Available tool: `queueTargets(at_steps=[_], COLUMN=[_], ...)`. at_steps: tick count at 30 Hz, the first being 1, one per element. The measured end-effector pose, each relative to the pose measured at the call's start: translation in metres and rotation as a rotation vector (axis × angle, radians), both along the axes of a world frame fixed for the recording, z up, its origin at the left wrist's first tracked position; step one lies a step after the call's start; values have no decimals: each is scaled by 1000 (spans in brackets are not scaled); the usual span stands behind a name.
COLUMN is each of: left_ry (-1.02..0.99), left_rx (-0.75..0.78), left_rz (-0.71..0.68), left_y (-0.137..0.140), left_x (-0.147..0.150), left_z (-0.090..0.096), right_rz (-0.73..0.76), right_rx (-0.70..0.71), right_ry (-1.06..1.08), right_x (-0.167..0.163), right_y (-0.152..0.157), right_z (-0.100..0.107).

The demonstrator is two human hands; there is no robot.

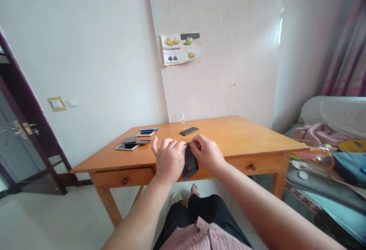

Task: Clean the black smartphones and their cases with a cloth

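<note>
A black phone case (pixel 190 163) hangs tilted in front of the table's front edge, with round and oblong holes showing in its back. My left hand (pixel 170 159) pinches its upper left corner, the little finger side raised. At the upper right corner, my right hand (pixel 207 152) grips it between thumb and fingers. The fingertips of both hands nearly meet along the top edge. Beyond them, a black phone (pixel 189 131) lies flat on the wooden table (pixel 228 139). Whether anything else is between the fingertips is hidden.
Several phones and flat devices (pixel 127 147) lie on the table's left side, with a blue-edged stack (pixel 147 131) behind. A small clear bottle (pixel 182 118) stands at the back. Drawers with round knobs (pixel 124 181) front the table. A cluttered bed (pixel 328 166) is at right.
</note>
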State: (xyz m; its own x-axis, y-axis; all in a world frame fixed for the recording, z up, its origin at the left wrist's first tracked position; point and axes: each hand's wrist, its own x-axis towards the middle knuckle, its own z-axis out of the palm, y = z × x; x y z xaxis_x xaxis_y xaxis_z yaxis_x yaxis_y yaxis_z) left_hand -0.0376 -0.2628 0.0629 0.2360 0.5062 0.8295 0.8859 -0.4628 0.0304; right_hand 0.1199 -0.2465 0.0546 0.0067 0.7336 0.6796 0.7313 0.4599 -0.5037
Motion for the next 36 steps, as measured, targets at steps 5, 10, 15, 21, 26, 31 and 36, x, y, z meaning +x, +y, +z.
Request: queueTargets(at_steps=[5,10,15,21,26,31,36], left_ry=[-101,-193,-125,-240,-301,-254,-326], left_rx=[-8,-9,-50,-39,-55,-91,-104], left_rz=[9,43,-5,-22,18,-18,8], left_y=[3,8,8,11,16,15,24], left_x=[-4,-15,-10,-14,-24,-12,-15], left_z=[1,9,6,8,12,3,-1], right_rz=[47,61,96,68,59,96,92], right_rx=[-88,-200,-48,-95,-210,-116,-151], right_ry=[-4,-20,19,14,-48,8,9], right_x=[2,4,2,5,8,6,10], right_y=[0,6,5,0,3,6,8], right_z=[-33,-61,-23,-34,-59,-28,-37])
